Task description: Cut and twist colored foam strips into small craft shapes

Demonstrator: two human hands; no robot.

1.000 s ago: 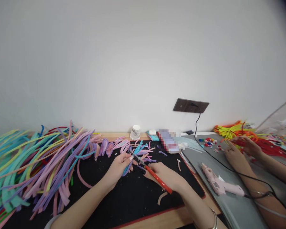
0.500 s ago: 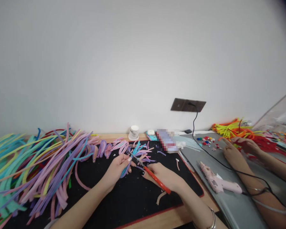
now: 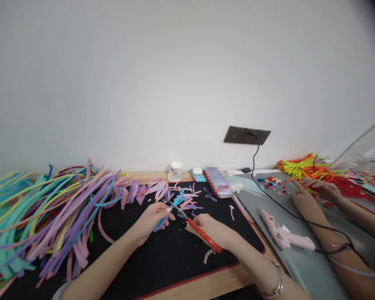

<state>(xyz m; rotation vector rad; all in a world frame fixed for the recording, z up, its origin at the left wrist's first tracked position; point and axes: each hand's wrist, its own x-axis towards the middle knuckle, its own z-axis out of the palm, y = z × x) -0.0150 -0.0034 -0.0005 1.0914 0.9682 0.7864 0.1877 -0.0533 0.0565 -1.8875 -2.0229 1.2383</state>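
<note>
Pinching a short blue-and-purple pipe-cleaner bundle (image 3: 160, 223), the left hand (image 3: 150, 217) has its fingers clenched on it over the black mat (image 3: 162, 262) on the worktop. The right hand (image 3: 212, 230) grasps red-handled scissors (image 3: 203, 236), blade tips just beside the left fingers. A pink glue gun (image 3: 283, 236) lies well right of them.

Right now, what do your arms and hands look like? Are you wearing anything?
Both forearms are bare. The right hand has a silver bangle at the wrist and a dark thumbnail. The left hand has a pale nail, and a bit of light sleeve shows by its elbow.
</note>
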